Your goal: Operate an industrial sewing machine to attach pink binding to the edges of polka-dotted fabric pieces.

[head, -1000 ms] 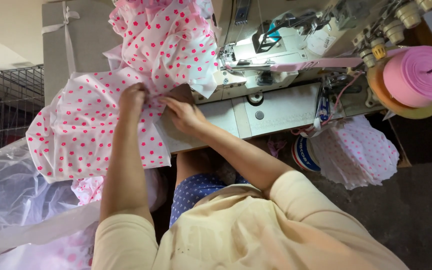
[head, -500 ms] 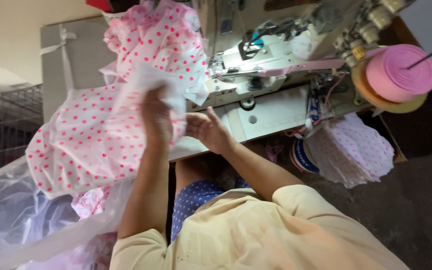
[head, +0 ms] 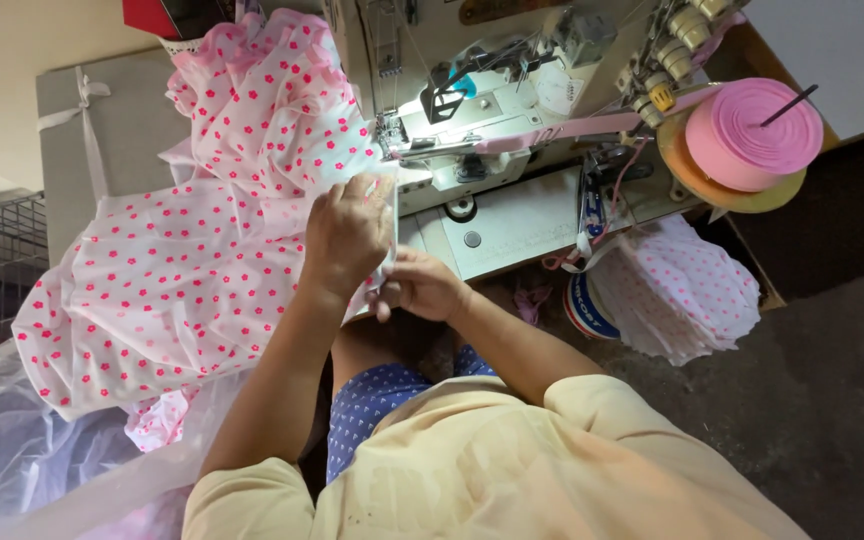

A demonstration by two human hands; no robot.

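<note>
- Spotted cloth (head: 182,270): white with pink dots. It is heaped from 12 o'clock down to 9 o'clock in the picture, and one edge is drawn up beside the machine bed.
- Left hand (head: 347,235): at centre, back of the hand upward, fingers curled over and gripping the cloth's folded edge.
- Right hand (head: 422,285): at 4 o'clock from the left hand and just beside it. The fingers are closed, pinching the lower end of the same edge. The fingertips are partly hidden.
- Sewing machine (head: 512,210): cream-coloured, at 1 o'clock from the hands. Its lit needle area (head: 389,140) is at 12 o'clock from the left hand, near it but not touching.
- Pink tape roll (head: 747,135): at 2 o'clock, on a spindle, with its strip running to the machine.
- Stack of spotted pieces (head: 687,290): at 3 o'clock, below the bed.
- Clear plastic sheet (head: 12,440): at 8 o'clock.
- Step in hand, as judged: squaring up the cloth edge between both hands, not yet under the needle.
- Next move, as judged: calls for keeping the edge taut and flat and guiding it toward 12 o'clock, with the fingers clear of the needle.
</note>
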